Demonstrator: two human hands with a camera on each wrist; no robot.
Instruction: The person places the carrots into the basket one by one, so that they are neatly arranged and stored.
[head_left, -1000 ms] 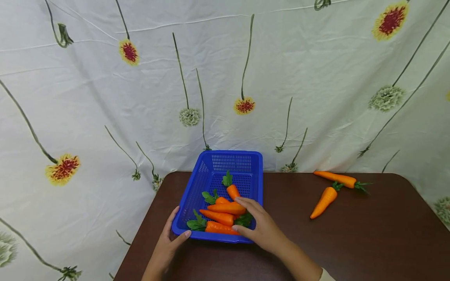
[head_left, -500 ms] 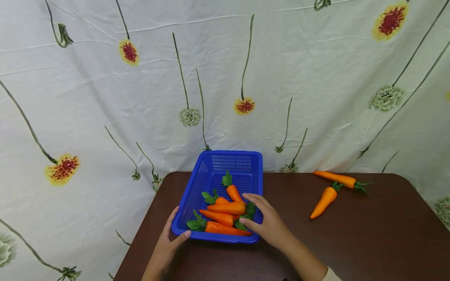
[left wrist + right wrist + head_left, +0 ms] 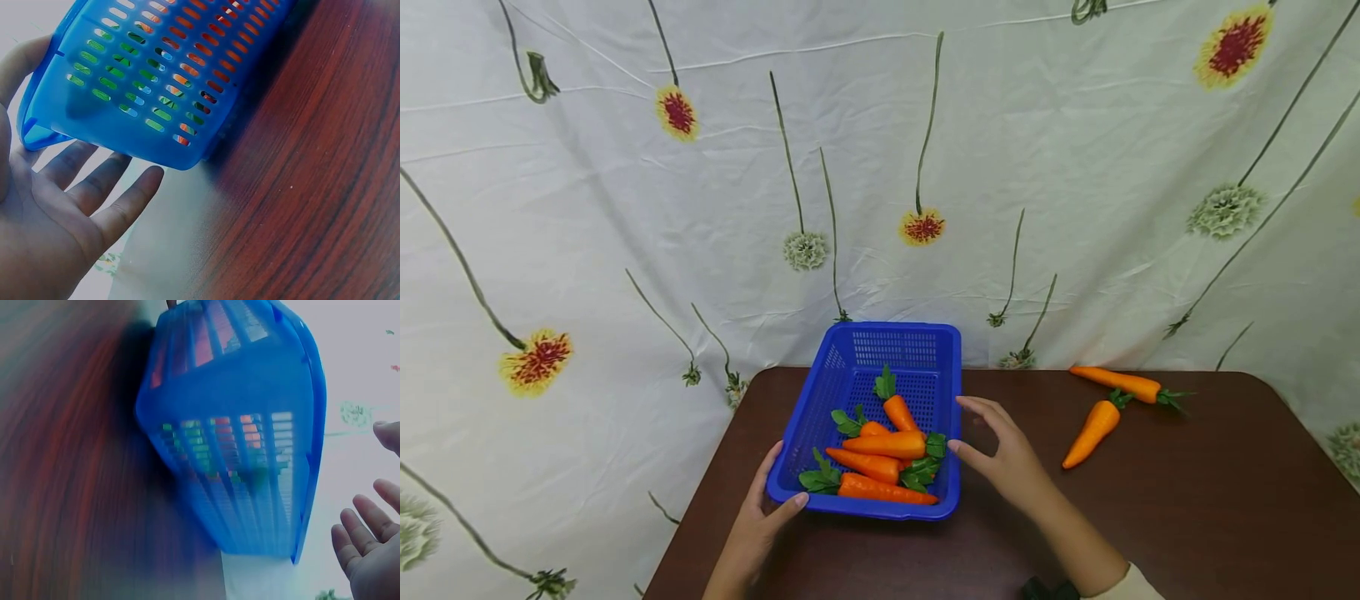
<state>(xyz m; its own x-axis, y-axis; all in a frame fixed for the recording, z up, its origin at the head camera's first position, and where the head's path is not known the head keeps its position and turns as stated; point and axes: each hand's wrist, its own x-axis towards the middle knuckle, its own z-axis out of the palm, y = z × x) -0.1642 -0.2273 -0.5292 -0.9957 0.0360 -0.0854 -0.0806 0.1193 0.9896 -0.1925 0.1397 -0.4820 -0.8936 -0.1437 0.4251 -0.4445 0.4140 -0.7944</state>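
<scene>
A blue plastic basket (image 3: 957, 367) stands on the table with several orange carrots (image 3: 883, 444) with green leafy tops lying in its near half. At the basket's near left corner my left hand (image 3: 752, 517) holds the rim, thumb over the front edge and fingers along the left side. In the left wrist view its fingers (image 3: 128, 206) lie spread by the slotted wall. My right hand (image 3: 1011, 458) hovers just outside the basket's right rim, fingers and thumb apart and nothing between them. The right wrist view shows that hand (image 3: 375, 550) beside the basket, slightly blurred.
Two more carrots lie on the dark brown table (image 3: 1210, 492) to the right: a nearer carrot (image 3: 1093, 433) and a farther carrot (image 3: 1112, 381) by the back edge. A white flowered cloth (image 3: 865, 167) hangs behind the table. A dark object (image 3: 1045, 590) shows at the bottom.
My right hand has let go of the carrots and moved right, out of the basket and past its right rim. The left hand and the basket have stayed in place.
</scene>
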